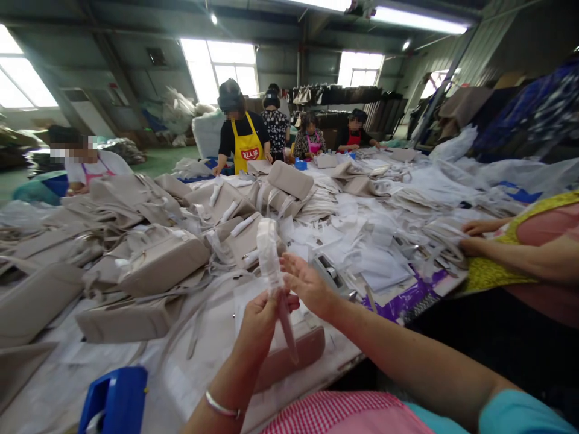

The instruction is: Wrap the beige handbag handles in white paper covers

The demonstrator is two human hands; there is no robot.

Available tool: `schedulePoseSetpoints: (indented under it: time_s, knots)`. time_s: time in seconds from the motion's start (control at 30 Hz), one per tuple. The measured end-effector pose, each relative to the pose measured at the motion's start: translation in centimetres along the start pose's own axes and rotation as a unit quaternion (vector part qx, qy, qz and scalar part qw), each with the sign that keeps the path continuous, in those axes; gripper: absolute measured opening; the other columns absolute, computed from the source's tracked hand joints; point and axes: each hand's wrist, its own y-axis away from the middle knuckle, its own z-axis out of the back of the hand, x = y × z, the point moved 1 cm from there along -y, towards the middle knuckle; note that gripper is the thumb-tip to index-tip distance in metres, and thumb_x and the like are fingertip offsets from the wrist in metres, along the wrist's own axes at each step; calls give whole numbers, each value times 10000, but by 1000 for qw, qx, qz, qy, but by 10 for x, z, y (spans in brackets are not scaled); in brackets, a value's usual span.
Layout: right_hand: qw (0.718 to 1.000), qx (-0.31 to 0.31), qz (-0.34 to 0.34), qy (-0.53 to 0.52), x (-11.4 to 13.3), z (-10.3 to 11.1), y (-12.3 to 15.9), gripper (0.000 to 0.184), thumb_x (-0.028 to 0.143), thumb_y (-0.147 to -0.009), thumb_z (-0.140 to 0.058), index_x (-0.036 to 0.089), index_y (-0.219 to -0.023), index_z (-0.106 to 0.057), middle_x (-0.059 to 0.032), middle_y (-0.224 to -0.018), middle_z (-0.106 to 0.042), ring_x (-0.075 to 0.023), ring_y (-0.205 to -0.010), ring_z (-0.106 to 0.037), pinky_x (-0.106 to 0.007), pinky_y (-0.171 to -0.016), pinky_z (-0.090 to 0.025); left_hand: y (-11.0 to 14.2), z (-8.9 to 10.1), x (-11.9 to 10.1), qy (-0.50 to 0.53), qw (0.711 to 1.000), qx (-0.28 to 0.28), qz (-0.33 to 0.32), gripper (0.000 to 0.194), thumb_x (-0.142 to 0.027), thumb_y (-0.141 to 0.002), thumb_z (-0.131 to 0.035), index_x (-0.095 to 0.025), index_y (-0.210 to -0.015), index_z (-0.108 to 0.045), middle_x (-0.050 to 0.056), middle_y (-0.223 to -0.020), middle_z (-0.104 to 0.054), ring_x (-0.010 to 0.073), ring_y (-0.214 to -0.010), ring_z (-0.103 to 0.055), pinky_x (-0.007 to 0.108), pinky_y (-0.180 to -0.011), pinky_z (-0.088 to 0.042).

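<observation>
Head view: I note the left hand (260, 313) pinching a long, narrow, translucent white, plastic-looking strip (269, 253) partway along, above a beige, boxy, leather-like bag (312, 349) on the near side. Right hand (310, 288) unclenched, fingers extended just right of the strip; contact unclear. I judge: light, steady pinch; smooth lengthwise with the right fingertips; avoid twisting. Strip appearance: glossy, creased, upper end curved, lower tail hanging.

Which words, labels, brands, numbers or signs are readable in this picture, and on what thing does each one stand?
"好人家": on the red patch of a co-worker's yellow apron; small, so read with some caution.
No other text is readable; anything smaller is too blurred.
</observation>
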Motion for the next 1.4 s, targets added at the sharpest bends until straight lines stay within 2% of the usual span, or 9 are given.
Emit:
schedulePoseSetpoints:
  time_s: [0.13, 0.27, 0.37, 0.53, 0.73, 0.93, 1.1, 1.23, 1.4]
  knots:
    - [982, 114, -141, 50, -25, -2, 35, 326, 412, -754, -700, 139, -932, -682, -58, -875, -690, -172, -806, -631, -290, -747, -487, 3, 10, -4, 3, 999, -53, -10, 413, -491, -789, -687, -128, -987, -701, 121, -930, -772, 217, -851, -707, 314, -793, -544]
    - [967, 119, -214, 70, -39, -4, 69, 395, 426, -824, -547, 134, -565, -605, -13, -521, -573, -113, -492, -513, -238, -538, -406, -8, 9, -20, 110, 993, 33, 25, 441, -492, -837, -627, -109, -1051, -678, 148, -995, -758, 222, -898, -701, 305, -797, -552]
    - [963, 166, -206, 46, -42, 10, 92, 437, 478, -824, -561, 129, -567, -619, -12, -518, -571, -102, -478, -489, -217, -500, -359, -38, 12, -50, 197, 977, 62, 41, 426, -467, -904, -524, -84, -1010, -678, 147, -916, -757, 213, -814, -709, 308, -741, -574]
    - [961, 149, -233, 13, -72, 57, 129, 466, 560, -805, -611, 122, -649, -642, -21, -554, -595, -110, -514, -511, -219, -517, -339, -107, 15, -97, 243, 966, -73, 46, 202, -245, -926, -509, -112, -1014, -634, 74, -789, -737, 158, -681, -696, 302, -691, -578]
    - [960, 94, -252, -75, -113, 96, 157, 537, 677, -705, -666, 145, -716, -594, -11, -517, -567, -154, -536, -579, -243, -534, -353, -161, 5, -99, 248, 963, -101, 41, 236, -148, -943, -406, -113, -1134, -540, 82, -856, -728, 166, -716, -708, 299, -678, -546]
    - [969, 96, -221, -56, -96, 88, 136, 534, 653, -746, -641, 127, -672, -581, -15, -515, -565, -144, -521, -578, -231, -527, -371, -111, 17, -58, 271, 963, 0, -15, 408, -525, -898, -499, -187, -1103, -598, 120, -1133, -699, 244, -1001, -680, 397, -819, -551]
    - [970, 128, -197, -59, -71, 56, 92, 473, 590, -787, -610, 120, -728, -618, -20, -560, -613, -147, -537, -603, -232, -549, -408, -26, 7, 28, 121, 976, 146, 107, 452, -582, -792, -635, -168, -948, -728, 121, -1013, -734, 245, -934, -676, 331, -807, -544]
    - [953, 193, -234, 11, -62, 40, 69, 394, 497, -750, -652, 124, -628, -620, -1, -559, -612, -104, -498, -539, -199, -506, -365, -4, 8, 46, 171, 980, -32, 91, 250, -383, -796, -704, -173, -928, -742, 68, -879, -743, 172, -805, -679, 252, -744, -561]
    - [928, 253, -269, 42, -66, 37, 69, 309, 387, -761, -619, 125, -599, -618, 13, -528, -588, -84, -464, -492, -190, -497, -341, -21, 38, 2, 245, 955, -160, 39, 101, -125, -849, -606, -113, -862, -706, 57, -774, -735, 111, -683, -676, 207, -698, -577]
